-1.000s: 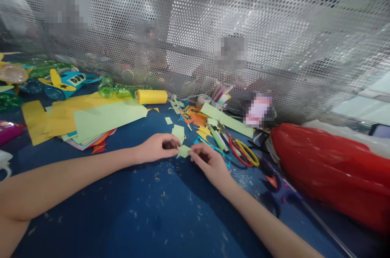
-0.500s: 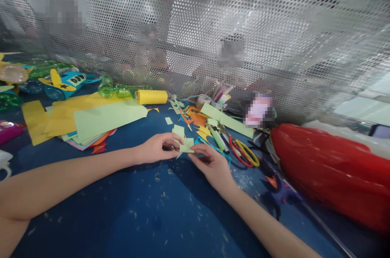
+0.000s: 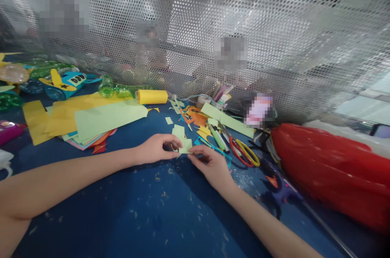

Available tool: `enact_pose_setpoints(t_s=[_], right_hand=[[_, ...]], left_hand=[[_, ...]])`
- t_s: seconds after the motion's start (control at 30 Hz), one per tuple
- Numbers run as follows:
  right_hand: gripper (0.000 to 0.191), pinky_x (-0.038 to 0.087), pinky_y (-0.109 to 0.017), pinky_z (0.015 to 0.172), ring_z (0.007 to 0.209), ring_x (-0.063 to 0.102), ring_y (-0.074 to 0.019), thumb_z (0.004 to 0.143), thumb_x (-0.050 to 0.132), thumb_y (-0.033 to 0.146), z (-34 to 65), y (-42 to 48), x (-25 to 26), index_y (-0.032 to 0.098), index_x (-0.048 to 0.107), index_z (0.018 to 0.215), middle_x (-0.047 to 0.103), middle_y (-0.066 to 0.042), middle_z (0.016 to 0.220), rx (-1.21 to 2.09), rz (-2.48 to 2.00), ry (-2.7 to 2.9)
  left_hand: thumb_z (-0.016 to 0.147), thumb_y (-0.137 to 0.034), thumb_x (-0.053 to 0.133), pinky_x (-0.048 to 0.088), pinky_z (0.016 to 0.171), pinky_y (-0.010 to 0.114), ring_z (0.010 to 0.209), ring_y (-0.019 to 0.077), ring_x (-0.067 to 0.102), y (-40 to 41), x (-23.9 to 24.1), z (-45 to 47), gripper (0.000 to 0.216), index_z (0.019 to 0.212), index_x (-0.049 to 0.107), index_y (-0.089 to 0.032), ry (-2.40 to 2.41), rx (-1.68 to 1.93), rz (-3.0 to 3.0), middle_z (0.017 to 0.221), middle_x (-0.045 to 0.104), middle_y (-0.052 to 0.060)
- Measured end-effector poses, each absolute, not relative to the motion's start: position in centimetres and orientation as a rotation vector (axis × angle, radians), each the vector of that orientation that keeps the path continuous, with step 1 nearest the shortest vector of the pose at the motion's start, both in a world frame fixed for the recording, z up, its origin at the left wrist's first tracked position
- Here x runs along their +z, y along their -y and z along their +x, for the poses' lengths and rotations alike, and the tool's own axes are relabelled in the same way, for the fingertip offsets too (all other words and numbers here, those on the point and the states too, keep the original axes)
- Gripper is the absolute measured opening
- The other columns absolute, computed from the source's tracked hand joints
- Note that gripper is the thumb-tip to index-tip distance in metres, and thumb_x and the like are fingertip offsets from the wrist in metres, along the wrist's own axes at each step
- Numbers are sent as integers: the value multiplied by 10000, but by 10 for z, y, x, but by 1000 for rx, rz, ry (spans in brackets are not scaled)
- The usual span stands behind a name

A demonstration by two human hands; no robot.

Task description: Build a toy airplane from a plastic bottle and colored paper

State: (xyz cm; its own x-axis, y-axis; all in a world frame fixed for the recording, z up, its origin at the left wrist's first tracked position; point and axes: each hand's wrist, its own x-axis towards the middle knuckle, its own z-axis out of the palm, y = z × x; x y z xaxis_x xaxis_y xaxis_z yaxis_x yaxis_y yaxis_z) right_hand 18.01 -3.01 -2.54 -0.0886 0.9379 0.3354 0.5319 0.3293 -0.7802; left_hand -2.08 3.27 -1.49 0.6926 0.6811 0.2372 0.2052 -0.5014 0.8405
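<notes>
The left grip (image 3: 154,149) and right grip (image 3: 213,164) are bare hands on slender, uncovered forearms.

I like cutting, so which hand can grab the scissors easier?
Probably the right hand: the scissors lie close on its side, the left hand farther off. Both hands pinch the green paper scrap.

Bright overhead glare on mesh, edges warped

One pair of scissors (image 3: 245,153). Left of it: two hands, left hand (image 3: 155,149) and right hand (image 3: 211,165), and one paper scrap (image 3: 185,145). Right of it: one red bag (image 3: 329,168).
</notes>
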Motion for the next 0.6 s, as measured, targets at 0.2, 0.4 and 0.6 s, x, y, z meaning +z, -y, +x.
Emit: enact_pose_setpoints(t_s=[0.2, 0.4, 0.6], right_hand=[[92, 519, -301, 642, 701, 634, -172, 794, 578, 310, 179, 33, -27, 234, 629, 803, 675, -18, 771, 632, -1321, 1812], [65, 455, -281, 594, 632, 557, -155, 789, 569, 242, 177, 33, -20, 236, 629, 763, 593, 5, 661, 476, -1361, 1996], [61, 409, -274, 566, 616, 503, -157, 770, 604, 243, 178, 29, -20, 235, 649, 729, 496, 9, 620, 410, -1384, 2144]], left_hand=[[777, -295, 622, 409, 843, 314, 897, 174, 525, -28, -12, -21, 132, 867, 631, -200, -653, 816, 2482, 908, 582, 34], [830, -257, 559, 380, 843, 295, 887, 172, 495, -28, -17, -20, 120, 810, 653, -185, -561, 817, 2625, 876, 571, 45], [785, -248, 601, 374, 840, 302, 868, 180, 501, -29, -17, -18, 96, 734, 660, -193, -584, 770, 2635, 812, 596, 35]])
